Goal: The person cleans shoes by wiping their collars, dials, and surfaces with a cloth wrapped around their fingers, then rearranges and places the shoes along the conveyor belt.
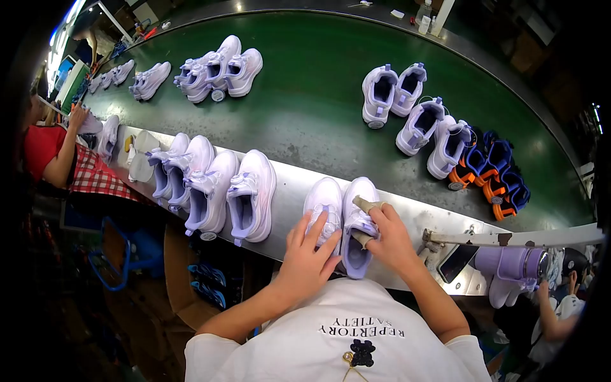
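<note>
Two white and lilac sneakers stand side by side on the metal ledge in front of me, toes pointing away. My left hand (309, 258) curls its fingers over the lace area of the left sneaker (322, 198) and grips it. On the right sneaker (356, 258), my right hand (388, 237) has its index finger across the upper and its thumb by the collar, closed on the shoe. Tan covers (368, 204) wrap that index finger and thumb. Farther left on the ledge, several matching sneakers (252, 191) stand in a row.
Beyond the metal ledge (289, 184) runs a green conveyor belt (305, 83) carrying white-lilac sneakers (223, 67) and orange-blue shoes (490, 169). A phone (457, 262) and a purple bottle (509, 261) lie right, near a white metal bar (515, 239). A co-worker in red (48, 149) sits left.
</note>
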Motion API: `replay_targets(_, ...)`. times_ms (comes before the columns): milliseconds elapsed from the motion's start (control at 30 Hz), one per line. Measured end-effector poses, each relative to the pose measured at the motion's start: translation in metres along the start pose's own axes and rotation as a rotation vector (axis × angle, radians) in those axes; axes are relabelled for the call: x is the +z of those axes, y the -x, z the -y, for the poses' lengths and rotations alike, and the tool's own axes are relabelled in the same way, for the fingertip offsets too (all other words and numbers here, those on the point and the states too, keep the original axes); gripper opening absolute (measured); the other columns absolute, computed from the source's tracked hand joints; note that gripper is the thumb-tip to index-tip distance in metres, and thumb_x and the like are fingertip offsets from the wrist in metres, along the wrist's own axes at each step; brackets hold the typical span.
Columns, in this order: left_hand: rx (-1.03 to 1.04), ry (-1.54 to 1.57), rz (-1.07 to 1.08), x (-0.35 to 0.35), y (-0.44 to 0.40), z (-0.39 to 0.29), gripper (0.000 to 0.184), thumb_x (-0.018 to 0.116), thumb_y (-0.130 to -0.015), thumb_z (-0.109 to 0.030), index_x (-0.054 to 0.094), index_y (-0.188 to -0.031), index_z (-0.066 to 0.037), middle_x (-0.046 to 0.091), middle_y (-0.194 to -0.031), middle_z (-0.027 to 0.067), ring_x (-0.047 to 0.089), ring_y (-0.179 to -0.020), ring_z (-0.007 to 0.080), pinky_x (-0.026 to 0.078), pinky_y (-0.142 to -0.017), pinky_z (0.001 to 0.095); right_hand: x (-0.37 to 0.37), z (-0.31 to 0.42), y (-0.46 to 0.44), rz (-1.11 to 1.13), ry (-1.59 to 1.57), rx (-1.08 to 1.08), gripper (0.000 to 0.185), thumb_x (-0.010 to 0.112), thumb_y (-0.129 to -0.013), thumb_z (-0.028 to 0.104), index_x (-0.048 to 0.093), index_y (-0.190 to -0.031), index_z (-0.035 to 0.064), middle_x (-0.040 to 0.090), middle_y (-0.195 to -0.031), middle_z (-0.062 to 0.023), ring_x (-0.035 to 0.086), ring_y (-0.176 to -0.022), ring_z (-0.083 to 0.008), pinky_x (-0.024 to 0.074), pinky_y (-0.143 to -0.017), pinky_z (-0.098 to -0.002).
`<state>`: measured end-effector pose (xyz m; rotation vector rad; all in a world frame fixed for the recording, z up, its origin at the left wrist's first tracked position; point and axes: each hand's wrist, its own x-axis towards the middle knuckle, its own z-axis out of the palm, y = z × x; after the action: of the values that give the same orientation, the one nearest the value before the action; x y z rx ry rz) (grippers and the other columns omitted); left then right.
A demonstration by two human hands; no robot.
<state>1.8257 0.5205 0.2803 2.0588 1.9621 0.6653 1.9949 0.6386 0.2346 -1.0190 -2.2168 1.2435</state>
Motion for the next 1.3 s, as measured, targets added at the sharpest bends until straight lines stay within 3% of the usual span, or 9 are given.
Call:
replay_targets(133,-0.346,0.289,0.132,0.024,0.003,-0.027,0.03,0.066,-0.082,-0.015,0.057,-0.109,-0.004,0.056,-0.105,0.0162,0.062,-0.079,0.0335,0.052,-0.067,0.0389,0.001,-0.008,-0.004,0.019,0.037,0.067,0.061,0.07,-0.071,0.007,0.056,-0.13,0.0145,0.053,-0.099,-0.0132,0.058,-0.085,-0.0286,0.0482,-0.072,-0.0347)
replay_targets(233,-0.34,0.063,0.149,0.059,-0.005,-0.036,0.025,0.067,-0.082,-0.014,0.054,-0.1,-0.005,0.053,-0.094,0.0153,0.061,-0.067,0.0322,0.05,-0.055,0.039,0.003,-0.013,-0.007,-0.001,0.003,0.117,0.059,0.069,-0.071,0.005,0.057,-0.129,0.0146,0.054,-0.095,-0.013,0.058,-0.081,-0.0283,0.0482,-0.07,-0.0345)
replay_targets(433,-0.23,-0.104,-0.034,0.059,-0.023,-0.009,0.03,0.071,-0.075,-0.016,0.056,-0.097,-0.003,0.053,-0.092,0.017,0.055,-0.079,0.0362,0.045,-0.07,0.0444,-0.01,-0.017,-0.004,-0.02,-0.097,0.229,0.056,0.066,-0.073,0.001,0.058,-0.128,0.0134,0.054,-0.095,-0.0096,0.059,-0.087,-0.0201,0.048,-0.074,-0.0287)
replay_targets(600,-0.164,-0.047,-0.045,0.071,-0.024,-0.002,0.028,0.069,-0.074,-0.01,0.063,-0.1,-0.002,0.057,-0.089,0.0131,0.055,-0.081,0.0323,0.045,-0.073,0.0408,-0.049,-0.035,-0.001,0.418,-0.554,0.145,0.071,0.074,-0.073,0.01,0.047,-0.139,0.0146,0.05,-0.114,-0.0079,0.052,-0.095,-0.0198,0.046,-0.079,-0.0288)
replay_targets(700,-0.171,0.05,-0.031,0.067,-0.026,0.002,0.019,0.066,-0.076,-0.006,0.064,-0.094,-0.002,0.059,-0.084,0.0107,0.055,-0.082,0.0308,0.045,-0.073,0.0404,-0.066,-0.057,-0.019,0.473,-0.232,-0.024,0.074,0.077,-0.071,0.015,0.048,-0.139,0.0143,0.051,-0.117,-0.0069,0.052,-0.103,-0.0217,0.0435,-0.088,-0.0312)
replay_targets(833,-0.159,0.053,-0.053,0.072,-0.027,0.0,0.017,0.065,-0.076,-0.004,0.063,-0.093,-0.004,0.058,-0.083,0.0106,0.055,-0.081,0.0307,0.045,-0.072,0.0404,-0.037,-0.057,-0.034,0.61,-0.218,-0.167,0.068,0.079,-0.069,0.022,0.055,-0.131,0.0123,0.054,-0.113,-0.0087,0.05,-0.105,-0.0245,0.0398,-0.093,-0.0334)
replay_targets(967,-0.294,0.046,-0.11,0.081,-0.029,-0.004,0.016,0.063,-0.076,-0.002,0.062,-0.092,-0.005,0.057,-0.082,0.0099,0.055,-0.081,0.0301,0.045,-0.07,0.0408,-0.028,-0.049,-0.008,0.355,-0.062,-0.234,0.057,0.076,-0.064,0.012,0.059,-0.118,0.0103,0.051,-0.097,-0.0113,0.052,-0.094,-0.0321,0.0434,-0.083,-0.0402)
replay_targets(1133,-0.267,0.067,-0.121,0.084,-0.026,-0.012,0.02,0.065,-0.076,-0.003,0.062,-0.096,-0.005,0.059,-0.091,0.0122,0.056,-0.086,0.0317,0.046,-0.073,0.0409,-0.035,-0.037,0.008,0.39,0.246,-0.428,0.045,0.071,-0.066,0.006,0.063,-0.109,0.0112,0.05,-0.103,-0.0131,0.054,-0.093,-0.0296,0.0481,-0.076,-0.0393)
replay_targets(1300,-0.293,0.012,-0.107,0.037,-0.008,-0.029,0.038,0.07,-0.076,-0.008,0.063,-0.113,-0.007,0.059,-0.115,0.0171,0.057,-0.101,0.0321,0.047,-0.088,0.0407,-0.033,-0.026,0.006,0.62,0.425,-0.184,0.05,0.072,-0.066,0.009,0.062,-0.114,0.0164,0.051,-0.106,-0.0162,0.054,-0.1,-0.0334,0.0489,-0.077,-0.0402)
